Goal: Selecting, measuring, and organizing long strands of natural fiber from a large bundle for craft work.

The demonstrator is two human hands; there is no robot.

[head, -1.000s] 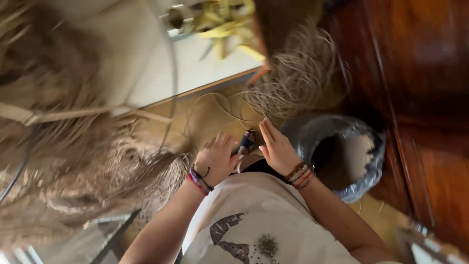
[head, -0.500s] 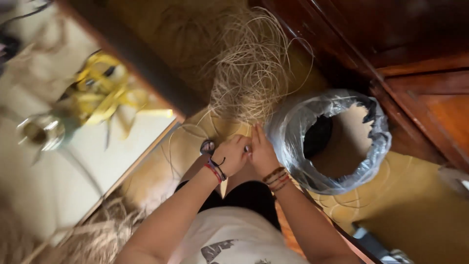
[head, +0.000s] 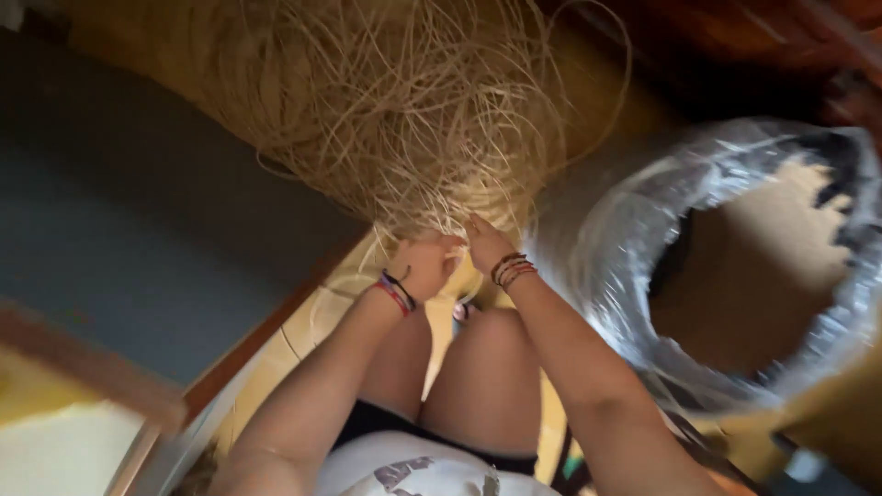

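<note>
Head view: both hands grip straw tangle (head: pixel 404 110).

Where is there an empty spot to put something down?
The dark flat surface left of the straw tangle looks bare. The bag-lined bin gapes open on the right. It is crowded in the middle, where the left hand and right hand meet the straw.

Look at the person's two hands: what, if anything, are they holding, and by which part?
Both the left hand and the right hand grip the tangled bundle of pale straw-like fibres at its lower end, where the strands gather just above the knees.
</note>
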